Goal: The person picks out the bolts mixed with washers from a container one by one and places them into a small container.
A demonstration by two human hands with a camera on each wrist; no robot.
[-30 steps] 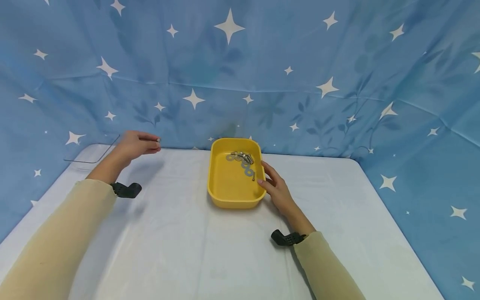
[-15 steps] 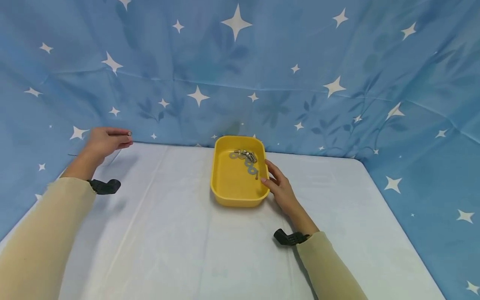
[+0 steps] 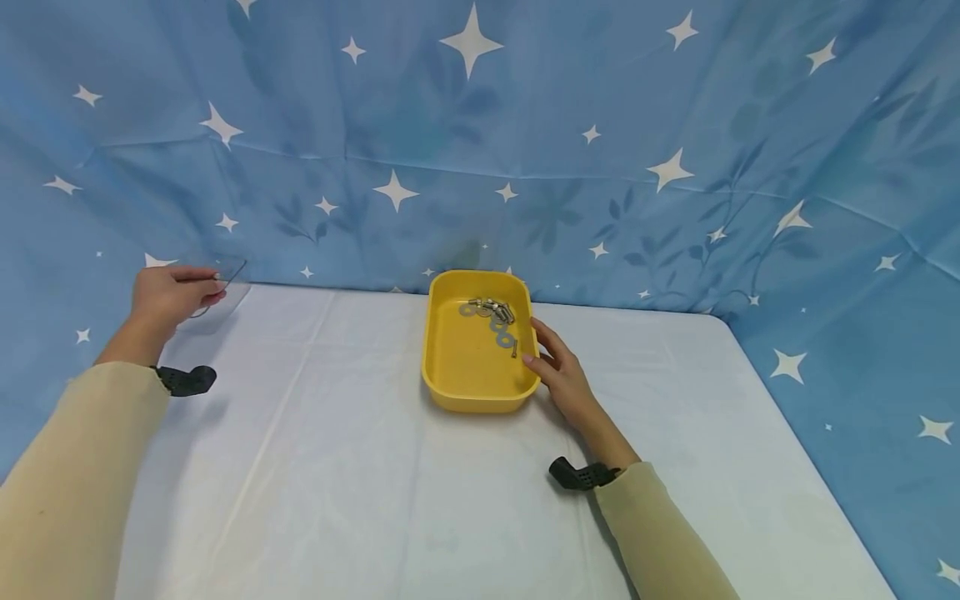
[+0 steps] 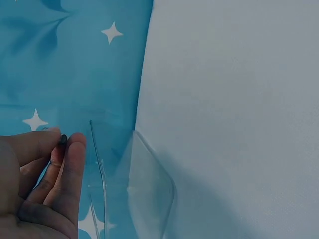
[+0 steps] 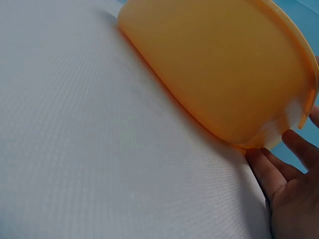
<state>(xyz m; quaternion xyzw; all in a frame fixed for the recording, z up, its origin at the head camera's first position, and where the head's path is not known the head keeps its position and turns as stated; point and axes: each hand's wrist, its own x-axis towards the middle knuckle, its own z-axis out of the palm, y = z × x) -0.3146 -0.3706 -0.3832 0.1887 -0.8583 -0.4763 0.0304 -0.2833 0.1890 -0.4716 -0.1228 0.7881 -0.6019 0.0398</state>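
At the far left of the table, my left hand (image 3: 171, 298) pinches a small dark metal piece (image 4: 63, 140) between thumb and fingertips; it looks like a nut but is too small to be sure. That hand is at a clear plastic box (image 4: 152, 191), whose edges are hard to see. My right hand (image 3: 562, 379) grips the right side of a yellow tray (image 3: 471, 405), thumb at the rim and fingers along the outer wall. Inside the tray lie several metal bolts (image 3: 501, 312), flat grey washers (image 3: 505, 340) and one separate bolt (image 3: 514, 349) near my thumb.
A white cloth covers the table (image 3: 337, 467). Behind it and along both sides hangs a blue curtain (image 3: 420, 100) with white stars, right at the table's back edge. The yellow tray stands near that back edge, around the middle.
My left hand has moved left with the small metal piece, from beside the clear box to the box itself. My right hand stays on the tray; the head view shifted slightly.
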